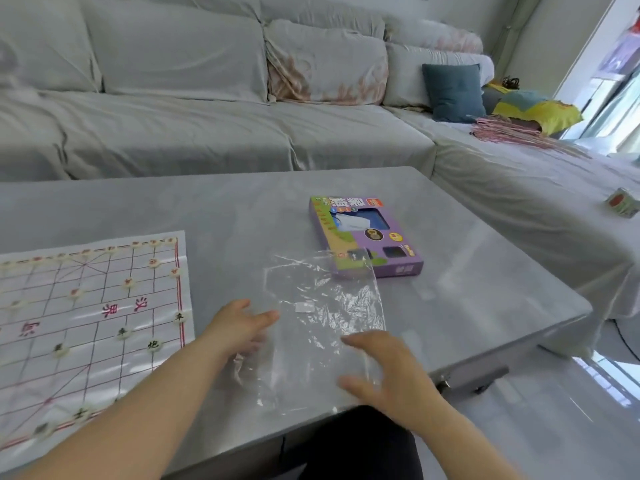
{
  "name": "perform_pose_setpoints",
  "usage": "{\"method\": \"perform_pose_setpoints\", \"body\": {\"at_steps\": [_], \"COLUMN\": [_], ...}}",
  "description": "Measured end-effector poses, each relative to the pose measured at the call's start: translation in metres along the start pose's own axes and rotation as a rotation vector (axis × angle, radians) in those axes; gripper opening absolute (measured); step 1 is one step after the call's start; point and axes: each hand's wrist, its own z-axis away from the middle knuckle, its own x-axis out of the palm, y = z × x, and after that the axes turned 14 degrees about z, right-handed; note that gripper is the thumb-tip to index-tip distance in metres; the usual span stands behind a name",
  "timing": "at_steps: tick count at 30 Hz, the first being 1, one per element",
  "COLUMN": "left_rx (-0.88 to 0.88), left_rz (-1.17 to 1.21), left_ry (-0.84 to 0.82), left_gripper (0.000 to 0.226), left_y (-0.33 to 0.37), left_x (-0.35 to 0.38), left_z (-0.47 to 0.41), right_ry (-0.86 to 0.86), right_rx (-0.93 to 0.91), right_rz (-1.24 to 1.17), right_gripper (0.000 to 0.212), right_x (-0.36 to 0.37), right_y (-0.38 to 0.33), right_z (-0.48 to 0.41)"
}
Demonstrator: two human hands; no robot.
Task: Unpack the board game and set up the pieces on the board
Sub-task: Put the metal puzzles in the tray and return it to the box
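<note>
A white paper chess board [86,317] with red grid lines lies on the left of the grey table [467,299]. Several round pale pieces [154,345] stand on its line crossings. The purple game box [367,237] lies flat further back on the right. A clear empty plastic bag [322,327] is spread on the table in front of me, its far corner over the box. My left hand [239,327] rests fingers apart on the bag's left edge. My right hand [384,368] hovers fingers spread over its right edge. Whether either hand pinches the film I cannot tell.
A long grey covered sofa [207,109] runs behind the table and turns along the right. On it lie a blue cushion [452,91], a yellow cloth [540,110] and pink sticks [509,133]. A small cube [621,202] sits far right. The table's near edge is by my lap.
</note>
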Motion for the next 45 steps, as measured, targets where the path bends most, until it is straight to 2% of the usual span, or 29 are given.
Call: {"method": "perform_pose_setpoints", "body": {"at_steps": [1,3,5,7,9,11,14,18,23,28,30,32,35,37,38,39,40,42,43,45], "left_rx": [0.012,0.013,0.023,-0.007,-0.009,-0.016,-0.015,-0.008,0.051,0.080,0.070,0.120,0.145,0.194,0.242,0.297,0.341,0.389,0.395,0.386], "left_rz": [-0.010,-0.028,-0.070,-0.102,-0.106,-0.066,-0.055,0.082,0.220,0.506,0.595,0.589,0.554,0.411,0.345,0.309,0.288,0.292,0.295,0.224], "left_ry": [0.013,0.051,0.069,0.047,0.023,-0.007,-0.091,-0.150,-0.126,-0.197,-0.219,-0.189,-0.145,-0.065,-0.024,0.008,0.038,0.090,0.104,0.083], "left_gripper": [0.074,0.079,0.079,0.064,0.029,0.025,0.016,0.019,0.021,0.025,0.039,0.055,0.062,0.046,0.031,0.018,0.015,0.023,0.025,0.026], "left_y": [0.001,0.001,0.004,0.005,0.006,0.004,0.006,0.019,0.035,0.045,0.047,0.050,0.051,0.048,0.046,0.043,0.041,0.035,0.034,0.031], "left_x": [0.002,0.006,0.011,0.017,0.021,0.020,0.011,-0.021,-0.062,-0.091,-0.100,-0.105,-0.109,-0.107,-0.104,-0.101,-0.097,-0.091,-0.088,-0.086], "left_z": [-0.004,-0.013,-0.017,-0.017,-0.018,-0.023,-0.023,-0.009,0.017,0.039,0.048,0.058,0.059,0.057,0.057,0.056,0.057,0.057,0.058,0.059], "right_ry": [-0.033,-0.074,-0.149,-0.203,-0.297,-0.371,-0.419,-0.437,-0.435,-0.360,-0.342,-0.360,-0.354,-0.325,-0.357,-0.417,-0.493,-0.635,-0.666,-0.619], "right_rx": [0.201,0.613,0.826,0.912,0.899,0.858,0.794,0.668,0.535,0.541,0.536,0.523,0.595,0.644,0.644,0.633,0.592,0.488,0.455,0.441], "right_rz": [-0.114,-0.220,-0.381,-0.593,-0.604,-0.674,-0.815,-0.870,-1.042,-1.187,-1.205,-1.189,-1.250,-1.386,-1.436,-1.414,-1.337,-1.116,-1.024,-0.919], "right_gripper": [0.039,0.041,0.046,0.041,0.021,0.006,0.014,0.025,0.031,0.036,0.039,0.038,0.032,0.015,0.028,0.046,0.065,0.095,0.092,0.054], "right_x": [-0.008,-0.014,-0.013,-0.011,-0.008,-0.006,-0.004,-0.012,-0.020,-0.014,-0.013,-0.015,-0.017,-0.014,-0.012,-0.012,-0.011,-0.007,-0.005,-0.004], "right_y": [0.006,0.022,0.035,0.041,0.043,0.041,0.035,0.025,-0.006,-0.031,-0.041,-0.048,-0.053,-0.053,-0.053,-0.054,-0.053,-0.051,-0.050,-0.051], "right_z": [-0.006,-0.019,-0.031,-0.041,-0.049,-0.056,-0.063,-0.067,-0.075,-0.081,-0.082,-0.083,-0.087,-0.088,-0.088,-0.085,-0.083,-0.074,-0.071,-0.069]}}
